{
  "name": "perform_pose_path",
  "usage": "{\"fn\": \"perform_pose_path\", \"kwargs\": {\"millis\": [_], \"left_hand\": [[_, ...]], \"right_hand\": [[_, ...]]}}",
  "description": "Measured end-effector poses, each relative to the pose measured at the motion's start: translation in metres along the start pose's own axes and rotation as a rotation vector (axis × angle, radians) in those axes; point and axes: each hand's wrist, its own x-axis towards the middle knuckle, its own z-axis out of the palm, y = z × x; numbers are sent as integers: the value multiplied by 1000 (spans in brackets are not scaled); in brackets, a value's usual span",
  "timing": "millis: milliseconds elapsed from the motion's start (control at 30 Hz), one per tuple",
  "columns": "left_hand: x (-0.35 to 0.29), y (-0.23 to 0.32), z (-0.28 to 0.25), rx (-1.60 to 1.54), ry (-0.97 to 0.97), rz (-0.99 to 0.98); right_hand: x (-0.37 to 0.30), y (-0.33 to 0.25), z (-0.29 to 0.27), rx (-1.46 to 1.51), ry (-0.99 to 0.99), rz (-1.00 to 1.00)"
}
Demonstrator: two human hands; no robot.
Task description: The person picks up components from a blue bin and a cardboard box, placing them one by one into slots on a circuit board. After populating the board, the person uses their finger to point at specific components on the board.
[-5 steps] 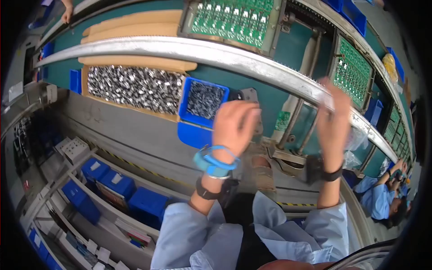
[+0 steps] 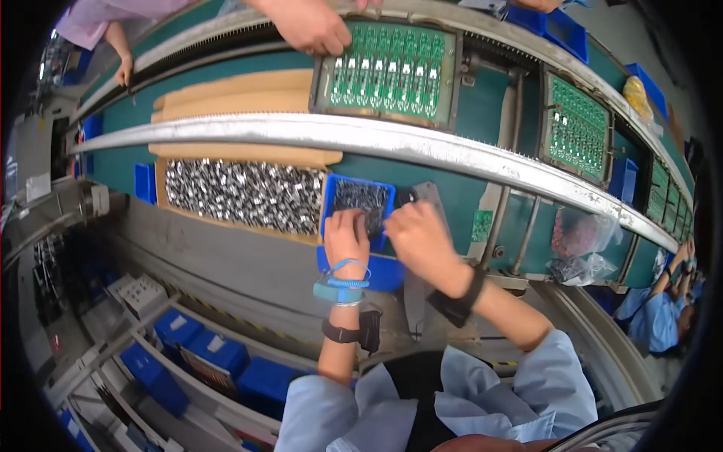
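At the near edge of a small blue bin [image 2: 392, 197] of dark small parts [image 2: 360, 197], my left hand [image 2: 346, 239] dips its bent fingers over the contents. Those fingertips are hidden, and whatever they pinch does not show. My right hand [image 2: 423, 239] comes in from the right with curled fingers beside the bin's right rim; anything inside them is too small to make out. A blue strap [image 2: 343, 291] circles my left wrist. Behind my right fingers lies a small black object [image 2: 407, 196], next to a grey plate [image 2: 431, 197].
Left of the bin sits a cardboard box [image 2: 160, 181] full of shiny metal parts [image 2: 245, 192]. Beyond a metal rail [image 2: 301, 131], another person's hand [image 2: 316, 29] touches a framed green circuit board panel [image 2: 384, 71]. More board panels [image 2: 576, 128] stand right. Plastic bags [image 2: 584, 239] lie near the rail.
My right hand has swung left and down from the rail to the blue bin. My left hand has moved down to the bin's near edge. Another person's hand now appears at the board panel.
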Motion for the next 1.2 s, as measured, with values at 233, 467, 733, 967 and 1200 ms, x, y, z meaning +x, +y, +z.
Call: {"fn": "perform_pose_path", "kwargs": {"millis": [233,467,733,967,1200], "left_hand": [[5,-32,-9,172,-23,104],[-3,-47,-19,47,-53,113],[-3,-29,-22,-49,-18,126],[-9,-8,-23,-1001,-81,-419],[4,48,-5,-1938,-137,-312]], "right_hand": [[33,-30,60,-308,-59,2],[34,-40,63,-151,45,-14],[32,-32,33,251,234,113],[-2,13,-55,846,321,399],[-61,98,-120,1483,623,553]]}}
